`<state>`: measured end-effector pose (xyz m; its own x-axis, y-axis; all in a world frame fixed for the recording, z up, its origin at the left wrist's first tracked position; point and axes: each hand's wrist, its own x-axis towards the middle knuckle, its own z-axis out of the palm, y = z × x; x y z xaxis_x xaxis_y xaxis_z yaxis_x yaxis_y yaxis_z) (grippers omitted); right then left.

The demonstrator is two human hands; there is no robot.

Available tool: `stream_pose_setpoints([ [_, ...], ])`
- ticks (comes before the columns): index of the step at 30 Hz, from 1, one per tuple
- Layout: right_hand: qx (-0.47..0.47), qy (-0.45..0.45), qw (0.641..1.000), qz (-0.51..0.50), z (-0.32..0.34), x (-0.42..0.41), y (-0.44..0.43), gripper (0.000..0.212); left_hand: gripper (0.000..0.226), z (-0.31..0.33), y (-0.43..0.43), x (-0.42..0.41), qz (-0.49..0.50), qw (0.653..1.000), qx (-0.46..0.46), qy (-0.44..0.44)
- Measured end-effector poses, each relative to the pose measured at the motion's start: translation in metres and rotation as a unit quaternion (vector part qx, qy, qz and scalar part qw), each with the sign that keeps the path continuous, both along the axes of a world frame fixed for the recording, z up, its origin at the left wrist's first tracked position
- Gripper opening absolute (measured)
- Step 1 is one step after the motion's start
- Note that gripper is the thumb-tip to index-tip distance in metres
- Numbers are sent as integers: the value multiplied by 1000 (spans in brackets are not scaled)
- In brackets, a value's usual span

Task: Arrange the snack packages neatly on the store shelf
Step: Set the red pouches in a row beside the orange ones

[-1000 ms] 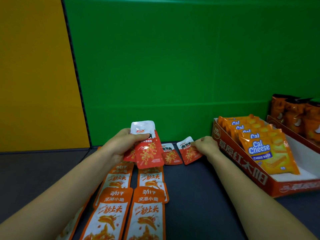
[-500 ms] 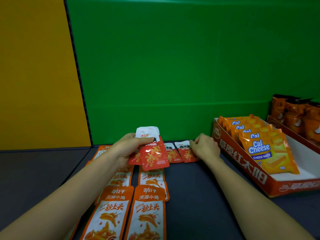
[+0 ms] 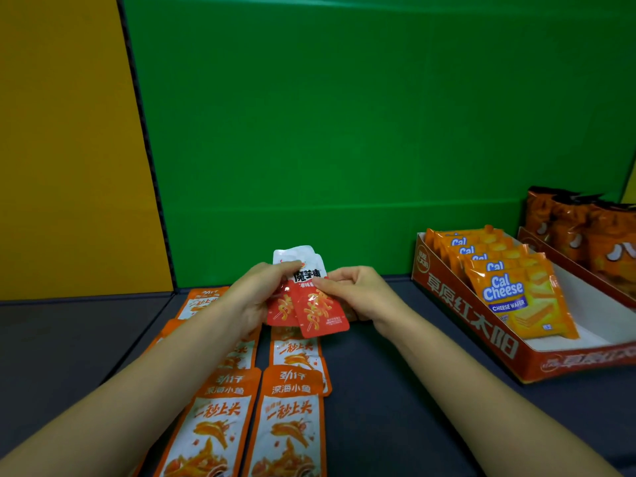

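Both hands hold a small stack of red snack packets [image 3: 311, 304] above the dark shelf surface [image 3: 395, 390]. The left hand [image 3: 256, 297] clamps the stack from the left; the right hand [image 3: 354, 292] pinches the front packet. The packet count is unclear, possibly three. Orange fish-snack packs [image 3: 289, 425] lie in rows below.

A flat green wall [image 3: 344, 132] fills the back, with a faint horizontal seam low down. To its left stands a yellow panel [image 3: 69, 149], the two parted by a dark slanting edge. Below lies a dark grey shelf [image 3: 69, 339], evenly and softly lit.
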<state>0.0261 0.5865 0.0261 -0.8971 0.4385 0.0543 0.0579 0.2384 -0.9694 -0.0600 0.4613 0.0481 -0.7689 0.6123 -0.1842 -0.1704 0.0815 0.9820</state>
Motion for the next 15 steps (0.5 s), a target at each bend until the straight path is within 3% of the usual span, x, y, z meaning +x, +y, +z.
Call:
stream_pose_setpoints([
  [3, -27, -4, 1000, -10, -2, 1, 5, 18, 14, 3, 0, 0, 9, 999, 20, -34],
  [9, -40, 16, 995, -85, 3, 1, 27, 22, 14, 1, 0, -10, -1, 999, -26, 27],
  [12, 83, 39, 972, -217, 3, 4, 61, 29, 10, 2, -3, -18, -3, 999, -35, 34],
  [15, 224, -13, 929, -295, -4, 9, 82, 32, 8, 3, -5, -19, -7, 999, -38, 37],
])
